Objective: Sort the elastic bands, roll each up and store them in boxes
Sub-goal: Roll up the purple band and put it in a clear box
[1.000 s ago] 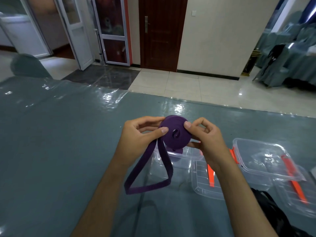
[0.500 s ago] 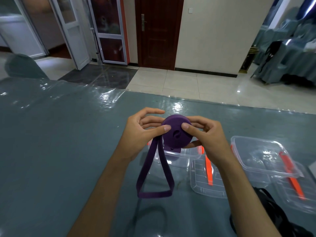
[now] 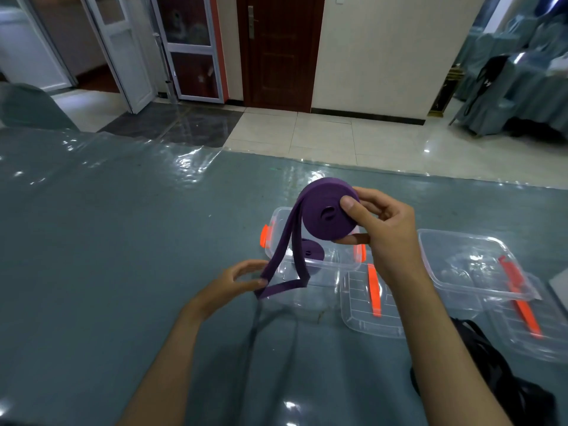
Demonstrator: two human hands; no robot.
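While I watch through the head camera, a wide grey-green counter (image 3: 92,272) fills the view under a clear, glossy sheet. Toward its right side sit clear boxes with orange clips; the nearest open box (image 3: 319,265) already holds one rolled purple band (image 3: 310,252), so I judge the sorting partly done. My right hand (image 3: 384,232) grips a purple coil (image 3: 330,212) by thumb and fingers, raised above that box, its flat spiral face turned toward me. The unrolled tail (image 3: 282,259) hangs as a loop, its long axis running from the coil down toward the counter's near edge. My left hand (image 3: 233,284) pinches the loop's lowest bend. This looks like mid-roll: next I must feed the tail taut onto the coil.
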